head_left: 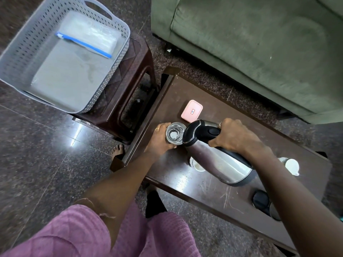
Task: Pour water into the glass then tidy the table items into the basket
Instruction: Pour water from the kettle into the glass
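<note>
My right hand (233, 135) has a full, tight grip around the black handle of the kettle (215, 154), tilted with its spout at the glass (174, 133). My left hand (160, 139) wraps closed around the glass, which stands on the counter (213, 191) near its left end, just beside a pink box (191, 110). The basket (55, 52) sits well apart on a stool (130, 80).

A home living room is shown. A green upholstered sofa (259, 52) is set on a polished dark speckled stone floor (37, 154), with a low dark wooden counter (213, 191) placed just in front of it. A brown plastic stool (130, 89) is stood beside the counter, and a grey perforated plastic basket (24, 52) is rested on it. Household things are seen on the counter: a steel electric kettle (219, 160) and a small pink lidded box (192, 110). A bare foot (117, 150) is seen on the floor.
</note>
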The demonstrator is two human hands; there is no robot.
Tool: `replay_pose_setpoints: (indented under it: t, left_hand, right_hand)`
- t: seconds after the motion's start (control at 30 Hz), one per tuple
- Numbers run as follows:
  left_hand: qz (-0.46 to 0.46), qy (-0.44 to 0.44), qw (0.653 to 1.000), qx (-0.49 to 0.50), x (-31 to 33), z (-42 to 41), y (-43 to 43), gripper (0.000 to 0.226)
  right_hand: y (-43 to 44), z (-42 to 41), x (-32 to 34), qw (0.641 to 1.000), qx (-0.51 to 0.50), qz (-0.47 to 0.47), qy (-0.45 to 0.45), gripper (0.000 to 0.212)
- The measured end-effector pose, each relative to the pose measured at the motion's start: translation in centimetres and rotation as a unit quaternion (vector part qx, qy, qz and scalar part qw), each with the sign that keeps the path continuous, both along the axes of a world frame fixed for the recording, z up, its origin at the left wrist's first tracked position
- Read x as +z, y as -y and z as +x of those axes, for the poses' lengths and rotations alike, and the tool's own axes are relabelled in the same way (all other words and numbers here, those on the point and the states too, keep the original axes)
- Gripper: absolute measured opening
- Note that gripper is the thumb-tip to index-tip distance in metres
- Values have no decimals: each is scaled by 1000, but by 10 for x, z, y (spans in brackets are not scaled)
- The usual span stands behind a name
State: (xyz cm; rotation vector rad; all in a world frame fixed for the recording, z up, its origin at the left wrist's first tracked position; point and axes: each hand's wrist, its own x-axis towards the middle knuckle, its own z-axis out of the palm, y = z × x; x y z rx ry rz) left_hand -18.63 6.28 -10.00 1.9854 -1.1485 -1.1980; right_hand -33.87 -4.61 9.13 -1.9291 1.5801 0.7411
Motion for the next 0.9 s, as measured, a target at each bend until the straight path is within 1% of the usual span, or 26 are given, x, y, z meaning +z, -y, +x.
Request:
replay_pose_setpoints:
  t: [0.33,0.9]
  left_hand:
    - [11,-22,1000,-1,-9,3,-2,86]
    - [36,-46,998,10,-15,5,0,87]
  right_hand:
    - [6,1,-3,1000,-5,2,6,38]
    - [5,6,-1,1000,-2,3,-10,42]
